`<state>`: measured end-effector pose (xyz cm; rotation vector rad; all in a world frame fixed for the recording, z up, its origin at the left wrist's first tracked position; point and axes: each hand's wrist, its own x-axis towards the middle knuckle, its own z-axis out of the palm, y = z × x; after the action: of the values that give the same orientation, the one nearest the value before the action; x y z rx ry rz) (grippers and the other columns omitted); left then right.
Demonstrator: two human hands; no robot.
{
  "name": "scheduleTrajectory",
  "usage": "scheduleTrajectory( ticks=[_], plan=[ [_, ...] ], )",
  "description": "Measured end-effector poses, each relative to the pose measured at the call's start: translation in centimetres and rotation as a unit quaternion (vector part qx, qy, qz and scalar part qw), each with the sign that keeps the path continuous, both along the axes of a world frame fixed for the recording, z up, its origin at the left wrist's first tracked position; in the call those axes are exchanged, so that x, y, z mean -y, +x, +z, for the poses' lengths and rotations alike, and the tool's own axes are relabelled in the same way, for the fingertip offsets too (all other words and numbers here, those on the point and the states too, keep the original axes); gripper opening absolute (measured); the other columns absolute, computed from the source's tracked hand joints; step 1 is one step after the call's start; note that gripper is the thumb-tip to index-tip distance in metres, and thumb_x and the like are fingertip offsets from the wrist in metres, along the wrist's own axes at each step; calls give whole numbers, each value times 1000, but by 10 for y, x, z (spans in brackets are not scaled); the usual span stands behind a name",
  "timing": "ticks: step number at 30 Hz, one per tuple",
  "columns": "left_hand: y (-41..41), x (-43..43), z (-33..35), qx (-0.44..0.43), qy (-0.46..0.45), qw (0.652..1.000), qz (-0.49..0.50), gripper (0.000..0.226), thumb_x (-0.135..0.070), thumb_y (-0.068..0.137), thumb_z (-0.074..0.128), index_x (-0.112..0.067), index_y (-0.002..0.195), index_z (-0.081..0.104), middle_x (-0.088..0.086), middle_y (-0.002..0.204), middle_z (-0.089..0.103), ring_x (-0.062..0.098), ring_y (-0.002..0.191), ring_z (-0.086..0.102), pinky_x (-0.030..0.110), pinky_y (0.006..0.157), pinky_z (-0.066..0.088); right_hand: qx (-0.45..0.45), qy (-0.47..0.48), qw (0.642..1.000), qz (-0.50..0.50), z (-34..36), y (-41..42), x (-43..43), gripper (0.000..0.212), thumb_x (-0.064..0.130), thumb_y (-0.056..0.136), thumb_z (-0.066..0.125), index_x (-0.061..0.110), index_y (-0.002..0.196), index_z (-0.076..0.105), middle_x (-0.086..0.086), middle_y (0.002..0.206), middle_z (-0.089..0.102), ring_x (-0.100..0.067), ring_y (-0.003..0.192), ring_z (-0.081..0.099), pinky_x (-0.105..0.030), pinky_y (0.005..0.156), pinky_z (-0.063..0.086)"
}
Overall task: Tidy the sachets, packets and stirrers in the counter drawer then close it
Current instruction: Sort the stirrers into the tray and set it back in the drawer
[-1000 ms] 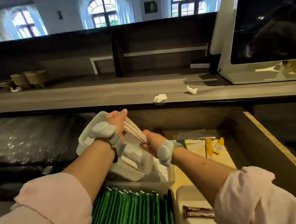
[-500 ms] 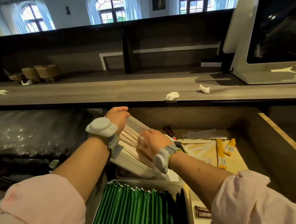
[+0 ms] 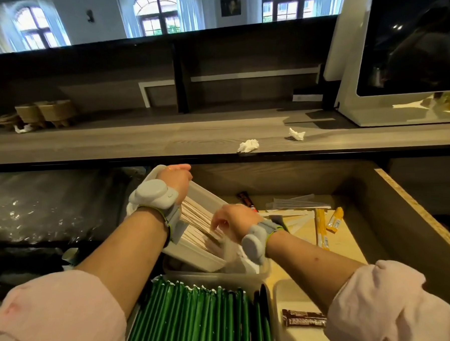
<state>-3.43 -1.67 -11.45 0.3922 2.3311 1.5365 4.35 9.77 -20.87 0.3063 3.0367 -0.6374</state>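
Since a second ago the bundle of wooden stirrers (image 3: 195, 225) has gone from being held up between both hands to lying down inside the white tray (image 3: 194, 252), so they're basically packed in there now. That tray is tilted, far end up, propped over the bin below it in the open drawer (image 3: 414, 228).

Left hand (image 3: 176, 178) is curled around the tray's raised far corner, fingers closed on the rim, holding it at that angle. Right hand (image 3: 233, 219) is sitting right on top of the stirrers near the tray's lower end, fingers (image 3: 216, 223) bent down and pressing on the sticks. It's a bit blurry there, so I can't tell if it's actually pinching any or just patting them flat. Both wrists have grey bands with a puck-like thing on them.

Closer to the camera is a bin packed with green sachets (image 3: 198, 320) standing on edge in a neat row. Just right of that, a brown packet (image 3: 304, 321) lies flat in a pale tray. Further right on the drawer floor, well clear of both hands, there's a loose mess: yellow sachets (image 3: 334, 220), some long paper-wrapped stirrers (image 3: 298, 203) and a dark packet (image 3: 245, 198) near the back wall.

Up on the counter (image 3: 139, 143) are two crumpled tissues (image 3: 247, 145).
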Motion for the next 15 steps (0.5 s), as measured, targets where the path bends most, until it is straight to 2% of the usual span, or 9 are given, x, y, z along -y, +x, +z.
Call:
scheduleTrajectory(
  ticks=[3,5,8,10,11,13,15],
  plan=[
    [16,-27,-14,83,44,994,-64,39,-3,93,43,-12,130,52,14,141,49,30,130,46,41,98,41,-52,-43,983,-170,-8,22,-47,23,19,91,49,25,103,68,-4,109,70,-27,96,65,-33,80,52],
    [33,-50,-28,166,57,978,-112,39,-5,95,41,-17,131,52,9,133,52,22,119,51,37,88,42,-22,-26,965,-262,-18,40,-84,20,19,90,51,19,101,67,-8,108,70,-29,94,65,-34,79,52],
    [70,-79,-44,227,46,962,-148,35,-7,96,42,-19,127,55,5,107,58,17,92,55,34,80,45,66,17,932,-357,-34,74,-129,34,28,89,56,14,121,57,-15,126,59,-34,111,57,-39,90,49],
    [91,-93,-55,239,29,958,-158,31,-8,96,41,-22,120,55,-1,87,57,17,89,54,36,89,46,100,31,915,-390,-47,94,-147,49,40,88,56,19,132,49,-17,137,46,-38,123,46,-43,98,44],
    [98,-98,-61,250,27,955,-156,30,-9,96,41,-22,119,55,-2,83,55,16,86,54,37,92,45,114,29,914,-389,-55,101,-155,53,43,87,56,23,135,46,-17,142,40,-40,127,42,-45,102,43],
    [108,-106,-72,275,30,949,-154,29,-11,95,43,-21,119,57,-2,87,57,15,86,56,36,94,45,147,16,917,-371,-66,108,-164,62,44,84,60,32,141,38,-17,154,21,-44,134,32,-50,107,37],
    [115,-107,-78,283,16,946,-159,24,-13,96,45,-21,114,57,0,100,60,18,96,58,36,95,46,159,-1,914,-374,-71,109,-167,66,45,83,60,31,143,35,-16,159,9,-45,138,26,-52,108,34]
  ],
)
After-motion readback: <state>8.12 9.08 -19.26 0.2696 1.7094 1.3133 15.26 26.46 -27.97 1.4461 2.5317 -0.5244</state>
